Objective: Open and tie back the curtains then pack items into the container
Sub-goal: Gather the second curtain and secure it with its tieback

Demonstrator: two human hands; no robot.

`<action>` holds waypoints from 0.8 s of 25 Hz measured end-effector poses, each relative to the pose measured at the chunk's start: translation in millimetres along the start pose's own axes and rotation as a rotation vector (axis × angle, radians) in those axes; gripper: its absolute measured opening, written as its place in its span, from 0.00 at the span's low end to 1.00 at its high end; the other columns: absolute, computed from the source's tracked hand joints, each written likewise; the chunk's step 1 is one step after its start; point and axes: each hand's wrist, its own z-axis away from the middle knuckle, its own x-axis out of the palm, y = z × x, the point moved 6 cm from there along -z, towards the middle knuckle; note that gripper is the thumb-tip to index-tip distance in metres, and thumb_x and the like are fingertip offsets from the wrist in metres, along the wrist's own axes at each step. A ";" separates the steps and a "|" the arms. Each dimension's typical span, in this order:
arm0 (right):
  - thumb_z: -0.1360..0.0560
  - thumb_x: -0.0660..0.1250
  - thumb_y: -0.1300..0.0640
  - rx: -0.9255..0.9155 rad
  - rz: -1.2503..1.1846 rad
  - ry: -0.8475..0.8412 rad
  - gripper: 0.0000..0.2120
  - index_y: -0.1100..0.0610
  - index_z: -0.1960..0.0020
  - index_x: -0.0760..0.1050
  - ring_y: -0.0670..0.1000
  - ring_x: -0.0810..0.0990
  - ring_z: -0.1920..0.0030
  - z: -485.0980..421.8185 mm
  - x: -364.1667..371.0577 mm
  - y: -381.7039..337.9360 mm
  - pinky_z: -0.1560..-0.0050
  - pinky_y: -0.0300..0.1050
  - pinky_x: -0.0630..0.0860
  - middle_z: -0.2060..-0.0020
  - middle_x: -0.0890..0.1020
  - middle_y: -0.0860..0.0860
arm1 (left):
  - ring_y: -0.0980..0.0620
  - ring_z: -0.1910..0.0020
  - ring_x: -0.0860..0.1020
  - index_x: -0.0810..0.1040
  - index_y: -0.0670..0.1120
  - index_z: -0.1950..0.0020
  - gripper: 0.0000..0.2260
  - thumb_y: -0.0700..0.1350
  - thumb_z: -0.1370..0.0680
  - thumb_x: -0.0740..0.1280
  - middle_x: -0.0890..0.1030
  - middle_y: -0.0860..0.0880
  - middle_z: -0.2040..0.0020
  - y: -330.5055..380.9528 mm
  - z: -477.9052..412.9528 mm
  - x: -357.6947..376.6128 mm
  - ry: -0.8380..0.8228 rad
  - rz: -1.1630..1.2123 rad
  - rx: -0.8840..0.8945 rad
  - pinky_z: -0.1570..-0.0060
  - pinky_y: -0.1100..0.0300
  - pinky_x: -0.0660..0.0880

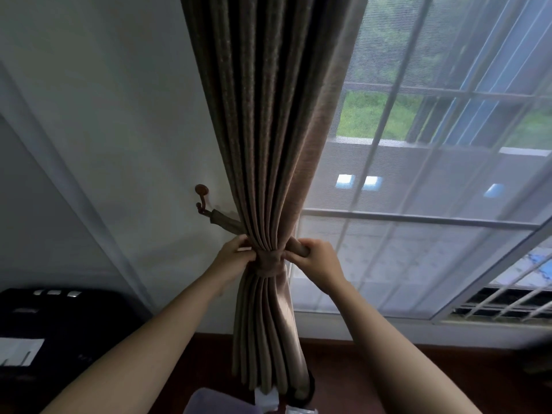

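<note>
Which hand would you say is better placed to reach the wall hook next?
Probably the left hand: it holds the tieback on the curtain's side nearest the wall hook, whereas the right hand grips the tieback's end on the window side, with the gathered curtain in between.

Dim room – daylight from window; wide-angle edge bending, slight softness.

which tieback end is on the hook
The tieback end left of the curtain, looped on the wall hook; the other end sticks out on the right, unhooked.
</note>
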 end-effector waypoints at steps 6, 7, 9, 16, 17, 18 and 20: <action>0.30 0.72 0.48 0.031 -0.077 0.005 0.18 0.55 0.71 0.70 0.46 0.62 0.75 6.7 2.8 2.1 0.70 0.45 0.59 0.79 0.65 0.48 | 0.51 0.60 0.75 0.77 0.43 0.54 0.04 0.41 0.23 0.63 0.78 0.45 0.59 -14.8 8.5 4.5 0.092 0.410 -0.327 0.61 0.63 0.73; 0.30 0.71 0.47 0.036 -0.075 0.001 0.18 0.57 0.70 0.71 0.46 0.62 0.74 5.8 2.2 3.3 0.70 0.45 0.59 0.78 0.65 0.48 | 0.52 0.61 0.74 0.77 0.43 0.55 0.05 0.42 0.22 0.63 0.77 0.46 0.60 -15.0 7.9 8.8 0.068 0.438 -0.358 0.65 0.65 0.73; 0.30 0.71 0.46 0.042 -0.078 -0.002 0.19 0.60 0.68 0.72 0.47 0.63 0.73 7.9 2.7 3.7 0.69 0.45 0.59 0.77 0.66 0.48 | 0.54 0.62 0.75 0.77 0.43 0.53 0.04 0.40 0.22 0.63 0.78 0.46 0.59 -15.4 7.0 14.5 0.045 0.472 -0.349 0.66 0.66 0.74; 0.27 0.69 0.48 0.101 -0.019 -0.008 0.22 0.53 0.75 0.64 0.47 0.61 0.76 14.9 2.1 -9.2 0.71 0.45 0.57 0.80 0.63 0.48 | 0.49 0.69 0.79 0.77 0.38 0.54 0.08 0.41 0.20 0.61 0.81 0.43 0.66 -21.7 0.5 19.1 0.169 0.424 -0.446 0.75 0.64 0.74; 0.27 0.69 0.48 0.112 0.000 -0.001 0.23 0.53 0.75 0.63 0.47 0.61 0.76 15.3 0.4 -11.6 0.72 0.45 0.57 0.80 0.63 0.48 | 0.47 0.63 0.79 0.77 0.36 0.49 0.10 0.43 0.20 0.61 0.82 0.40 0.59 -21.4 -5.8 17.5 0.209 0.314 -0.424 0.68 0.60 0.76; 0.27 0.68 0.48 0.127 0.022 0.007 0.23 0.52 0.75 0.63 0.47 0.62 0.76 16.5 -1.6 -13.0 0.72 0.45 0.57 0.80 0.63 0.48 | 0.44 0.56 0.80 0.76 0.35 0.44 0.13 0.44 0.20 0.61 0.81 0.37 0.51 -20.5 -10.0 16.3 0.235 0.195 -0.398 0.59 0.55 0.76; 0.26 0.66 0.47 0.152 0.088 0.027 0.21 0.53 0.74 0.65 0.50 0.66 0.73 21.4 -4.7 -11.8 0.73 0.44 0.57 0.77 0.66 0.49 | 0.41 0.47 0.79 0.76 0.36 0.44 0.13 0.43 0.21 0.61 0.79 0.34 0.43 -18.1 -12.4 14.9 0.248 0.072 -0.369 0.46 0.48 0.75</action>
